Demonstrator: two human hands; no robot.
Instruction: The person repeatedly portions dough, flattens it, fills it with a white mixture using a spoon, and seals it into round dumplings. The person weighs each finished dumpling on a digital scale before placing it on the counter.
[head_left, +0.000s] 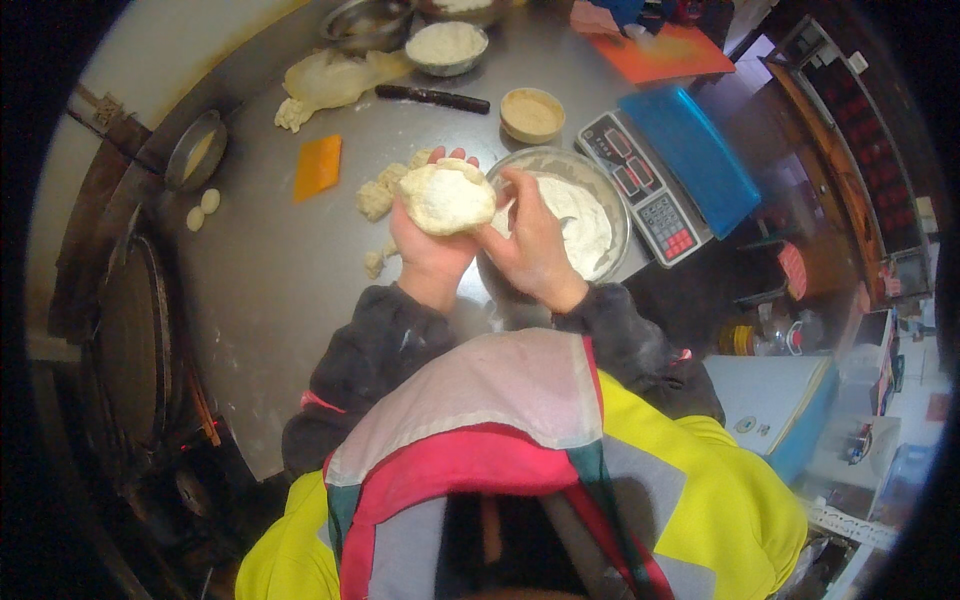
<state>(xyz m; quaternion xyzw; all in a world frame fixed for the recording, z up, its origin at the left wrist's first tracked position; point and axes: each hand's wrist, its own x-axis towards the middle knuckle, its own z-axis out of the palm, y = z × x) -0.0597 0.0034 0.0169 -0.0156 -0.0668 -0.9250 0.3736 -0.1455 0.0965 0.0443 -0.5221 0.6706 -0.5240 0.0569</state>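
My left hand (433, 251) holds a cupped piece of dough (450, 196) on its palm, fingertips showing past the far edge. White powdery filling, like flour, covers the middle of the dough. My right hand (534, 244) is at the dough's right side, thumb and index finger apart in a curve. Its thumb tip meets or overlaps the dough's edge; I cannot tell which. Under and behind my right hand stands a metal bowl (619, 247) of white powder (589, 232). Several dough lumps (375, 201) lie on the steel table (262, 277), left of my left hand.
A digital scale (637, 180) with a blue cover (694, 161) stands right. Beyond are a bowl of tan powder (532, 115), a dark rolling pin (433, 98), a flour bowl (446, 49) and bagged dough (330, 79). An orange scraper (317, 166), two eggs (204, 208) and a round griddle (135, 345) are left.
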